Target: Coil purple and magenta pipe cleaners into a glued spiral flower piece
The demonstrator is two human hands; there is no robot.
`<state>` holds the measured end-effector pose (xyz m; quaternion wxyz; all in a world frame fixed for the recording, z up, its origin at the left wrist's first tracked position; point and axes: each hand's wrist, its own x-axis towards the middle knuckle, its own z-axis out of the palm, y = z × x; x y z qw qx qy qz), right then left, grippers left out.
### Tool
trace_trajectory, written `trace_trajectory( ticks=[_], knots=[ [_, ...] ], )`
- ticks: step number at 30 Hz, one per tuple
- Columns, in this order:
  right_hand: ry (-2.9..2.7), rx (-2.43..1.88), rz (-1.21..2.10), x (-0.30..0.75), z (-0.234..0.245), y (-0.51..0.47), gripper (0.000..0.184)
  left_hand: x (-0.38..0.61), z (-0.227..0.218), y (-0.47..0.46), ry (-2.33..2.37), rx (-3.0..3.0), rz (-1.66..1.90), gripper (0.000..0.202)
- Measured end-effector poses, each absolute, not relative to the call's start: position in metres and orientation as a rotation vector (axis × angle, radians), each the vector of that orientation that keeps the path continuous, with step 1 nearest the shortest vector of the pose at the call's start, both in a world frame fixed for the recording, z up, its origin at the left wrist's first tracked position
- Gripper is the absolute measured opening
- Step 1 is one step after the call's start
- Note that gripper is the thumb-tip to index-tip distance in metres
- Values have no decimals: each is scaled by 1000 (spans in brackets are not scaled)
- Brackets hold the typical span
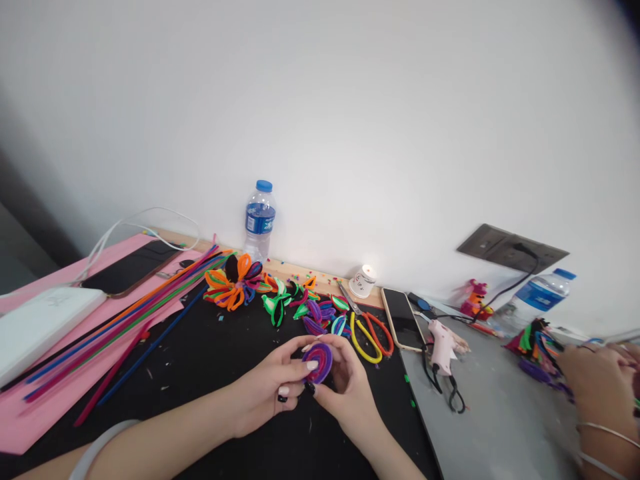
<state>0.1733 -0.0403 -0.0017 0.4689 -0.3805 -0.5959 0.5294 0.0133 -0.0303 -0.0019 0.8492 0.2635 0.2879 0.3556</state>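
A flat spiral coil of purple and pink pipe cleaner point(320, 361) is held just above the black mat point(210, 360). My left hand point(270, 390) pinches its left edge with thumb and fingers. Fingers curled behind the coil, my right hand point(347, 390) grips its right side. Just beyond the coil lie several looped pipe-cleaner petals point(305, 303) in green, purple and orange, and a finished orange and black flower point(233, 280).
Long straight pipe cleaners point(125, 320) lie on pink sheets at left, by a phone and a white box. A water bottle point(259, 223) stands at the wall. Yellow-handled scissors point(367, 330), another phone point(403, 319) and a glue gun point(443, 343) lie right. Another person's hand point(597, 380) works at far right.
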Motion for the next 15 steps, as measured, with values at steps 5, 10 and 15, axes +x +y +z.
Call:
trace_trajectory(
  ticks=[5, 10, 15],
  knots=[
    [-1473, -924, 1286, 174, 1, -42, 51, 13, -3, -30, 603, 541, 748, 36],
    [-1607, -959, 1180, 175, 3, -44, 53, 13, -3, -30, 622, 503, 761, 37],
    [-1656, -986, 1129, 177, -1, -44, 56, 13, -5, -30, 629, 487, 770, 36]
  ],
)
